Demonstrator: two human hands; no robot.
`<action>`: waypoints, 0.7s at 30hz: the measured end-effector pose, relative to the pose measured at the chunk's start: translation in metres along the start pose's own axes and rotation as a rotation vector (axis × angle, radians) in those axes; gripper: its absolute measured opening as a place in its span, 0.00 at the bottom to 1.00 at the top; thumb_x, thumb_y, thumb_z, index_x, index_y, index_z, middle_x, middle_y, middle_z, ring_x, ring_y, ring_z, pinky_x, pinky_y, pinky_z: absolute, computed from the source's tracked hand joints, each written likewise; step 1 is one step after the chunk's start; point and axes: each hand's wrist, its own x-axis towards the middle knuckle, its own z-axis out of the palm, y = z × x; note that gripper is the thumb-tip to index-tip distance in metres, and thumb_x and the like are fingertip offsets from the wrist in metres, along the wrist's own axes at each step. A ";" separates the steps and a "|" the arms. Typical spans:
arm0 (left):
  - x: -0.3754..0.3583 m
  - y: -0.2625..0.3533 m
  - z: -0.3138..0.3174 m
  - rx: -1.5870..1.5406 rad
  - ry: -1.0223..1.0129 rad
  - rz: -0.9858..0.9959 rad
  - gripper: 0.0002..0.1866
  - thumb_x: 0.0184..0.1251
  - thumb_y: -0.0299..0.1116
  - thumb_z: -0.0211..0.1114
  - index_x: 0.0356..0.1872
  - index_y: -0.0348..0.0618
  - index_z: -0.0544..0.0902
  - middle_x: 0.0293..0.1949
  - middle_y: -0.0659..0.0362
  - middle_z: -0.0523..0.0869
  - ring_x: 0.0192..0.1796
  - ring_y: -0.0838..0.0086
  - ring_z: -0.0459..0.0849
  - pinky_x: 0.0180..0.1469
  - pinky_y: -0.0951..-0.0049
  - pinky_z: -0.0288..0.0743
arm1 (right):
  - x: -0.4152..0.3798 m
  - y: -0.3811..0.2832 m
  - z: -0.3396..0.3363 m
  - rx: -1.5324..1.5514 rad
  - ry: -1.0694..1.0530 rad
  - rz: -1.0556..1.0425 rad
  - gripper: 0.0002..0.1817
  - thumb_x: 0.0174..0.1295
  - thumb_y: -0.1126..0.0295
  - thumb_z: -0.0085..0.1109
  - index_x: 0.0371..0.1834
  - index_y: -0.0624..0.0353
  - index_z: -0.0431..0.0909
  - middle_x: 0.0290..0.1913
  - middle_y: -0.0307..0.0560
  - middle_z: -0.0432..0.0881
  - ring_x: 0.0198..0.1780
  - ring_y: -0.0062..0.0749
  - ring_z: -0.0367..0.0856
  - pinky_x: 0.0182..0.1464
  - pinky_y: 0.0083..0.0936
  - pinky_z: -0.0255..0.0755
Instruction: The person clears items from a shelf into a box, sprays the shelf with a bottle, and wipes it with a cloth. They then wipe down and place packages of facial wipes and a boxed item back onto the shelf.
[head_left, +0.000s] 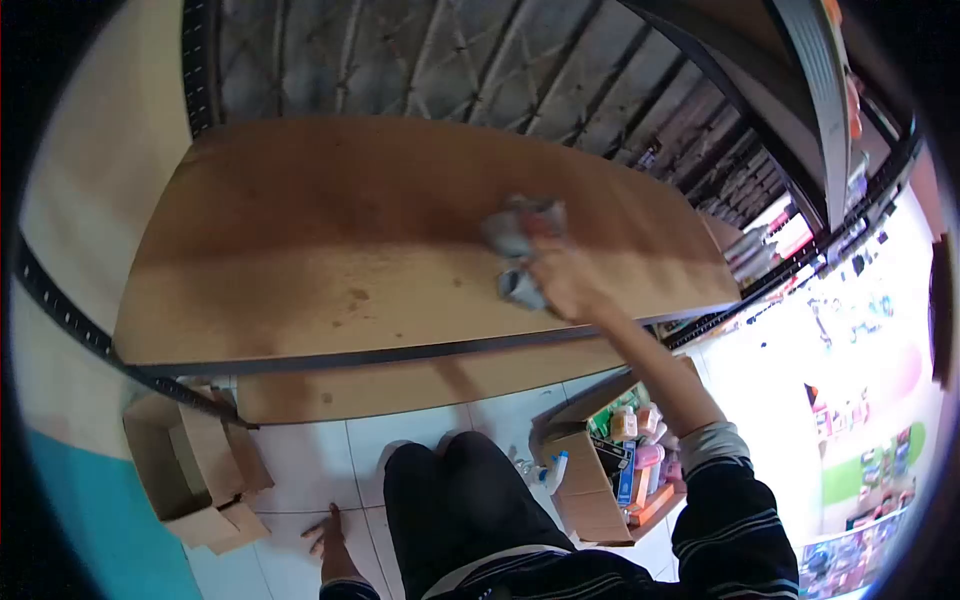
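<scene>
My right hand (562, 278) presses a crumpled grey cloth (507, 236) on a brown wooden shelf board (300, 230), right of its middle. The fingers are closed on the cloth and slightly blurred, and part of the cloth sticks out below them. Dark spots mark the board to the left of the cloth, nearer the front edge. Low at my left side, my left hand (328, 532) hangs over the white tiled floor with its fingers apart and nothing in them.
An opened cardboard box (180, 465) stands on the floor at left. At right, another cardboard box (580, 485) holds several packaged goods, with a spray bottle (556, 470) beside it. Black slotted metal posts (65, 300) frame the shelf; a metal shutter (400, 60) is behind it.
</scene>
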 end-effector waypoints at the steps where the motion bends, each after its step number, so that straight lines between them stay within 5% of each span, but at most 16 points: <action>1: -0.002 0.000 0.000 -0.054 0.002 0.046 0.47 0.50 0.61 0.53 0.64 0.60 0.35 0.67 0.57 0.42 0.66 0.50 0.47 0.58 0.38 0.47 | -0.019 0.037 0.016 0.000 -0.034 0.099 0.17 0.53 0.67 0.41 0.43 0.63 0.73 0.52 0.64 0.67 0.58 0.54 0.60 0.60 0.42 0.51; 4: -0.011 -0.017 -0.011 -0.191 0.027 0.176 0.51 0.48 0.61 0.55 0.64 0.37 0.41 0.64 0.40 0.43 0.65 0.45 0.47 0.58 0.38 0.45 | -0.063 0.154 0.059 -0.245 -0.136 0.328 0.18 0.51 0.67 0.42 0.44 0.62 0.74 0.50 0.65 0.68 0.56 0.57 0.61 0.57 0.44 0.53; 5: -0.020 -0.022 -0.014 -0.171 0.055 0.182 0.51 0.48 0.61 0.55 0.64 0.37 0.41 0.64 0.40 0.43 0.65 0.45 0.47 0.58 0.38 0.45 | -0.080 0.172 0.070 -0.683 0.105 0.205 0.19 0.52 0.67 0.41 0.45 0.61 0.73 0.53 0.67 0.65 0.58 0.58 0.59 0.59 0.44 0.51; 7: -0.048 -0.018 -0.016 -0.226 0.140 0.549 0.38 0.56 0.44 0.55 0.62 0.35 0.49 0.64 0.46 0.50 0.66 0.55 0.50 0.62 0.46 0.44 | -0.063 0.143 0.028 -0.197 -0.234 0.469 0.22 0.54 0.65 0.40 0.50 0.66 0.69 0.56 0.66 0.63 0.60 0.57 0.56 0.63 0.43 0.46; 8: -0.054 -0.008 0.003 -0.365 0.365 0.968 0.36 0.56 0.39 0.55 0.62 0.34 0.50 0.63 0.46 0.52 0.66 0.56 0.51 0.63 0.50 0.45 | -0.055 0.128 0.013 -0.088 -0.310 0.449 0.23 0.56 0.64 0.39 0.51 0.67 0.68 0.58 0.67 0.59 0.62 0.58 0.54 0.64 0.42 0.43; 9: -0.060 -0.003 0.027 -0.493 0.583 1.393 0.34 0.56 0.34 0.55 0.62 0.33 0.50 0.62 0.45 0.54 0.65 0.57 0.51 0.64 0.55 0.45 | -0.055 0.112 0.016 0.030 -0.174 0.437 0.23 0.57 0.63 0.38 0.50 0.68 0.68 0.59 0.68 0.57 0.62 0.58 0.53 0.65 0.41 0.41; 11: -0.205 -0.029 -0.005 -0.639 0.362 2.008 0.32 0.54 0.26 0.55 0.60 0.32 0.53 0.60 0.43 0.58 0.63 0.53 0.57 0.64 0.61 0.49 | -0.063 0.083 0.035 0.258 0.298 0.392 0.24 0.59 0.60 0.37 0.50 0.68 0.68 0.59 0.70 0.56 0.63 0.58 0.51 0.66 0.40 0.40; 12: -0.285 -0.054 -0.025 -0.617 0.069 2.116 0.30 0.55 0.26 0.55 0.59 0.32 0.55 0.59 0.43 0.60 0.62 0.52 0.58 0.63 0.59 0.50 | -0.073 0.082 0.039 0.231 0.298 0.341 0.25 0.60 0.59 0.35 0.51 0.68 0.67 0.59 0.70 0.56 0.64 0.57 0.51 0.66 0.39 0.40; 14: -0.371 -0.080 -0.043 -0.480 0.100 2.555 0.25 0.56 0.25 0.52 0.57 0.35 0.58 0.56 0.44 0.65 0.62 0.49 0.58 0.62 0.55 0.51 | -0.105 0.094 0.038 0.241 0.265 0.335 0.26 0.61 0.57 0.34 0.53 0.68 0.65 0.60 0.70 0.55 0.64 0.57 0.50 0.66 0.39 0.41; 15: -0.411 -0.086 -0.054 -0.450 0.114 2.790 0.25 0.57 0.25 0.52 0.57 0.37 0.58 0.55 0.45 0.67 0.62 0.50 0.59 0.62 0.53 0.50 | -0.118 0.108 0.034 0.008 0.108 0.296 0.27 0.62 0.57 0.33 0.56 0.69 0.61 0.60 0.70 0.54 0.64 0.58 0.49 0.66 0.38 0.41; 17: -0.473 -0.092 -0.076 -0.636 0.386 3.130 0.18 0.57 0.30 0.52 0.51 0.41 0.66 0.56 0.48 0.68 0.62 0.49 0.58 0.62 0.49 0.46 | -0.142 0.136 0.035 -0.206 -0.048 0.271 0.28 0.62 0.57 0.33 0.58 0.70 0.57 0.61 0.69 0.54 0.64 0.58 0.49 0.66 0.38 0.42; 19: -0.531 -0.088 -0.094 -0.657 0.664 3.118 0.18 0.58 0.35 0.51 0.51 0.45 0.69 0.56 0.52 0.68 0.62 0.50 0.58 0.62 0.46 0.42 | -0.171 0.169 0.042 0.107 0.107 0.551 0.30 0.62 0.55 0.32 0.60 0.69 0.54 0.62 0.68 0.52 0.65 0.58 0.47 0.67 0.37 0.41; 21: -0.580 -0.075 -0.101 -0.596 0.857 3.009 0.19 0.59 0.38 0.50 0.51 0.45 0.69 0.56 0.54 0.68 0.63 0.51 0.57 0.61 0.44 0.44 | -0.200 0.216 0.067 0.103 0.115 0.654 0.30 0.61 0.54 0.32 0.59 0.68 0.56 0.62 0.67 0.52 0.65 0.57 0.46 0.66 0.37 0.41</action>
